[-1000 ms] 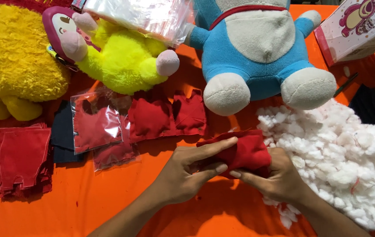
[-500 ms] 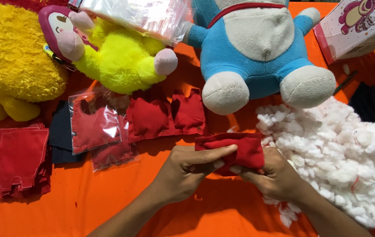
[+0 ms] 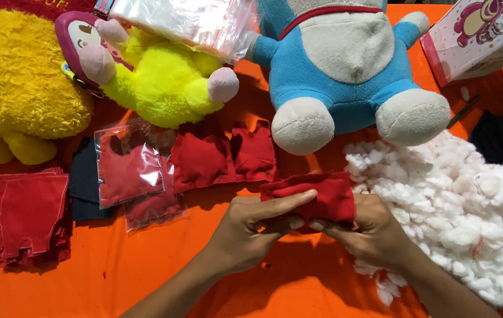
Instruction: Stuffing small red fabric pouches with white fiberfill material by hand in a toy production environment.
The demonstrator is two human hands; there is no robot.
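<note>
Both hands are being pressed around a small red fabric pouch (image 3: 316, 197) near the middle of the orange table (image 3: 116, 277), left hand (image 3: 251, 227) pinching its near edge, right hand (image 3: 369, 229) cupping beneath, beside white stuffing (image 3: 457, 206); evener packing is probably being helped by gentle, steady squeezing.

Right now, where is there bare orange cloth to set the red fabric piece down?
Bare orange tabletop lies below the bagged red pieces, between the stack of red cutouts and the left hand. White stuffing pile crowds the right; plush toys fill the top.
</note>
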